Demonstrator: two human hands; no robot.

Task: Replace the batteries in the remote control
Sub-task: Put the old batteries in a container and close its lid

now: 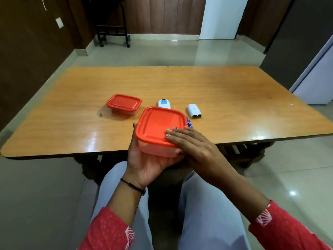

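I am cupping the red-lidded plastic tub point(160, 127) in my left hand point(149, 159), fingers curled under it, and laying my right hand point(194, 143) flat-fingered on its lid, probably opening the battery store, which is likely calling for a thumb under the rim, while the white remote point(164, 104) is lying beyond on the table point(216, 91), its battery cover point(194, 111) off beside it.

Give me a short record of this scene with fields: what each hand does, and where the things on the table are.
left hand: holds the square red-lidded container from below
right hand: fingers flat on its lid
small red-lidded container: on the table, left, closed
remote control: on the table, partly hidden behind the held container
battery cover: on the table, right of the remote, apart from it
blue item: by the held container's right edge, not identifiable
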